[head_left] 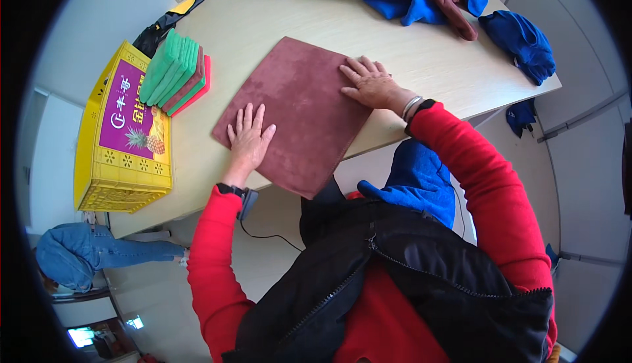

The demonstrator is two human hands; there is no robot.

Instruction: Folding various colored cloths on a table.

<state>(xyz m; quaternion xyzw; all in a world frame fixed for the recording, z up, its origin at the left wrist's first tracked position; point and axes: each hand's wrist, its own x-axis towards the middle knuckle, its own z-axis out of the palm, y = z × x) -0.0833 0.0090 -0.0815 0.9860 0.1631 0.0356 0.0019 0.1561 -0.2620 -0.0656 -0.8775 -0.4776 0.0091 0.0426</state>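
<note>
Maroon square suede-like cloth (pixel 309 113) lies on pale wood-grain table (pixel 428 60), near corner overhanging. Likely light, limp; pinch at corners. Left hand (pixel 249 144) and right hand (pixel 374 88) spread flat on it, gripping nothing. Mostly green folded-cloth stack (pixel 170 70), yellow plastic crate (pixel 125 177) bound left; blue-brown fabric heap (pixel 388 4) beyond.

brown cloth (pixel 303 113): matt, napped fabric, blotchy | green cloths (pixel 168 70): matt, plush textile | crate (pixel 125 182): yellow moulded plastic, slightly glossy | desk (pixel 421 53): smooth, pale wood-look surface, soft sheen | bracelet (pixel 412 105): shiny metal | jacket (pixel 296 284): black matt fabric, creased | sleeves (pixel 467 146): soft red cloth
</note>
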